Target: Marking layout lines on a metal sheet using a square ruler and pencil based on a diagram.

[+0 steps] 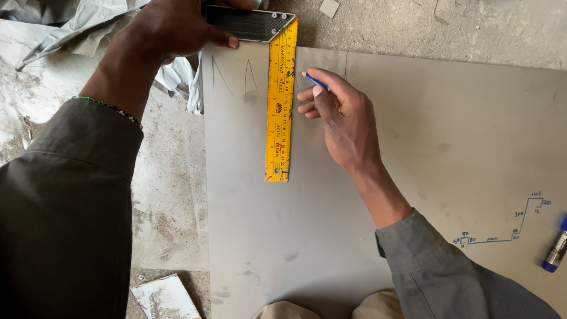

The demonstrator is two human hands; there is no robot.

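So there's a big grey metal sheet (366, 195) lying flat on a dusty concrete floor (449, 23), filling most of the view. A try square sits across its top edge at roughly 12 o'clock: the dark stock (248, 23) is butted along the sheet's edge and the yellow blade (280, 100) runs straight down onto the sheet toward 6 o'clock.

The left hand (177, 26) is up at about 11 o'clock, grip closed over the dark stock, thumb lying along its lower edge and pressing it against the sheet's edge. There's a beaded band on that wrist, just above a dark sleeve.

The right hand (339, 112) is just right of the blade, near the centre and slightly toward 12. Its grip is pinched shut on a blue pencil (313, 79), whose tip points toward 10 o'clock and sits very close to the blade's right edge, on the sheet. Can't tell for sure whether the tip actually touches the ruler.

Other bits: faint pencil marks on the sheet left of the blade, a small blue sketch (502, 227) with figures out at 4 o'clock, and a blue marker (556, 248) lying at the far right edge by it. Crumpled grey plastic wrap (77, 29) is bunched up at 10 o'clock, and a broken white tile piece (165, 298) sits on the floor at 7 o'clock.
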